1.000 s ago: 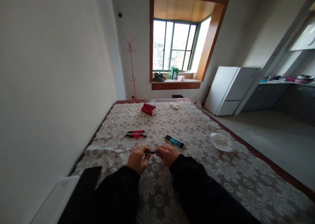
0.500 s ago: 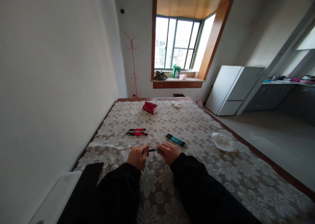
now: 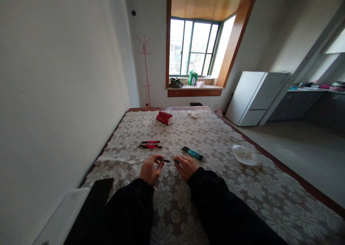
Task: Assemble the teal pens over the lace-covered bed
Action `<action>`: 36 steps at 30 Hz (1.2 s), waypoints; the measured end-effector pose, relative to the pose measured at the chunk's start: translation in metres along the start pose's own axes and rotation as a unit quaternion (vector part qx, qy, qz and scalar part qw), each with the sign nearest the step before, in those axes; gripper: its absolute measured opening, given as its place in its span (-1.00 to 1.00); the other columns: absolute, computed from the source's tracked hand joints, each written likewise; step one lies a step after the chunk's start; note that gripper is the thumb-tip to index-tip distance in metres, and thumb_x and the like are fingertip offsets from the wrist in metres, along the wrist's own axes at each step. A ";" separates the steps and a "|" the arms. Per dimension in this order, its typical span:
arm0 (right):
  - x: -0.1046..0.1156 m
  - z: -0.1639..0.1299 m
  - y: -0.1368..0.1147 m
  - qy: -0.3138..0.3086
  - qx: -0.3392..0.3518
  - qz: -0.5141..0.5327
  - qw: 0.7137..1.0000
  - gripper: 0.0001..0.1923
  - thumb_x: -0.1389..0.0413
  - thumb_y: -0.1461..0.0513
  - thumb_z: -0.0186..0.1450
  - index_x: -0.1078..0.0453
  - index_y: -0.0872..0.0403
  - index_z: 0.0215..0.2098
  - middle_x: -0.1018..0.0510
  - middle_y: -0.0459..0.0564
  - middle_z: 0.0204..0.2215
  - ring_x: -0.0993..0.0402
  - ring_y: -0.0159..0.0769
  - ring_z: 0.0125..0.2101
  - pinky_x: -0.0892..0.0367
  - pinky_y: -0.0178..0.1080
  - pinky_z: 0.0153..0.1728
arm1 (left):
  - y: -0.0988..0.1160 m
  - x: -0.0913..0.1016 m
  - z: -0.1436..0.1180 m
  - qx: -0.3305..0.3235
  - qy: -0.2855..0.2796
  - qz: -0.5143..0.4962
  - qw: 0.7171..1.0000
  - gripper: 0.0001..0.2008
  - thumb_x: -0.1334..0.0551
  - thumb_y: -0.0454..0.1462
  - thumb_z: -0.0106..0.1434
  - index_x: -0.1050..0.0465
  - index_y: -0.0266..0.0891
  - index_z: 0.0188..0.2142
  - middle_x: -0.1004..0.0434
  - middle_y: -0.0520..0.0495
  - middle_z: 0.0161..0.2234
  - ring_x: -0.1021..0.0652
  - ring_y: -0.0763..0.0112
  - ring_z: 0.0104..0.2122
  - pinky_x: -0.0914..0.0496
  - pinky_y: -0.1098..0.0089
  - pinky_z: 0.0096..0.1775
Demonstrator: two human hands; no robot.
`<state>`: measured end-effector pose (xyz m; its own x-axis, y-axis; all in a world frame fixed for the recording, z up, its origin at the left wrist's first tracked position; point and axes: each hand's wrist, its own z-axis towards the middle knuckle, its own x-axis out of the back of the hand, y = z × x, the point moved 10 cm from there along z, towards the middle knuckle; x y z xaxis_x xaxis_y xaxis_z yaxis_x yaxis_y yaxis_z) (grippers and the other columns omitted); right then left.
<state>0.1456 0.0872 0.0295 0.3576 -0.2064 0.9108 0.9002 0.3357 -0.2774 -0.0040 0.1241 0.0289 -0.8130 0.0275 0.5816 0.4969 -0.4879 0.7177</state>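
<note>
A thin teal and black pen [image 3: 167, 161] is stretched between my two hands just above the table. My left hand [image 3: 150, 170] pinches its dark left end with the fingertips. My right hand [image 3: 187, 167] grips its teal right end. Both arms wear black sleeves. A small bundle of teal pens [image 3: 192, 152] lies on the cloth just beyond my right hand. Two or three red and black pens [image 3: 150, 144] lie side by side further out to the left.
The long table carries a white floral lace cloth [image 3: 205, 137]. A crumpled white tissue [image 3: 244, 155] lies at right, a red packet [image 3: 164, 118] at the far end. A dark flat object [image 3: 100, 191] sits near left. A white fridge [image 3: 254, 97] stands right.
My hands have drawn slightly apart, so more of the pen shows between them. The view has shifted a little; the pens on the cloth have not moved.
</note>
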 end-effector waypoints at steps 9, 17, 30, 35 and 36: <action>0.002 0.000 0.007 0.022 -0.026 0.038 0.999 -0.82 0.01 0.20 0.35 -0.43 0.02 -0.25 -0.51 -0.06 -0.34 -0.45 -0.36 -0.36 -0.21 -0.36 -0.31 | -0.008 0.013 0.001 0.054 0.056 -0.088 0.993 -0.76 -0.20 -0.15 0.16 -0.36 -0.22 -0.22 -0.52 -0.07 -0.29 -0.53 0.38 -0.36 -0.43 0.32 -0.21; 0.002 0.003 0.024 0.067 -0.071 0.190 0.977 -0.82 -0.06 0.18 0.29 -0.47 0.06 -0.35 -0.51 -0.03 -0.36 -0.43 -0.32 -0.34 -0.27 -0.30 -0.28 | -0.032 0.025 0.001 0.117 0.122 -0.111 0.979 -0.75 -0.19 -0.12 0.16 -0.39 -0.23 -0.25 -0.52 -0.07 -0.33 -0.52 0.36 -0.35 -0.41 0.38 -0.30; -0.045 0.003 0.027 0.039 -0.192 0.697 0.690 -0.61 -0.34 0.01 -0.02 -0.53 0.14 -0.37 -0.55 -0.06 -0.50 -0.42 -0.41 -0.50 -0.28 -0.34 -0.45 | -0.001 0.003 0.002 -0.024 0.020 0.161 0.986 -0.75 -0.21 -0.18 0.17 -0.45 -0.15 -0.15 -0.52 -0.10 -0.14 -0.46 0.12 -0.11 -0.32 0.18 -0.07; -0.043 0.004 0.022 0.040 -0.166 0.699 0.694 -0.64 -0.33 0.03 0.01 -0.55 0.11 -0.34 -0.59 -0.06 -0.48 -0.45 -0.40 -0.49 -0.30 -0.35 -0.48 | 0.030 -0.006 -0.005 -0.126 -0.023 0.059 0.990 -0.82 -0.18 -0.15 0.25 -0.47 -0.15 -0.25 -0.55 -0.07 -0.25 -0.51 0.23 -0.17 -0.38 0.27 -0.10; -0.041 0.004 0.019 0.042 -0.159 0.700 0.694 -0.65 -0.34 0.03 0.01 -0.55 0.11 -0.35 -0.59 -0.06 -0.48 -0.46 -0.38 -0.49 -0.32 -0.34 -0.47 | 0.032 -0.010 -0.006 -0.132 -0.043 0.039 0.990 -0.82 -0.20 -0.14 0.23 -0.47 -0.15 -0.24 -0.55 -0.07 -0.26 -0.53 0.25 -0.19 -0.40 0.29 -0.12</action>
<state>0.1473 0.1062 -0.0122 0.9391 0.0608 -0.3382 -0.3410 0.0433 -0.9391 0.0181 0.1026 0.0440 -0.7409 0.0494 0.6698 0.4515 -0.7018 0.5511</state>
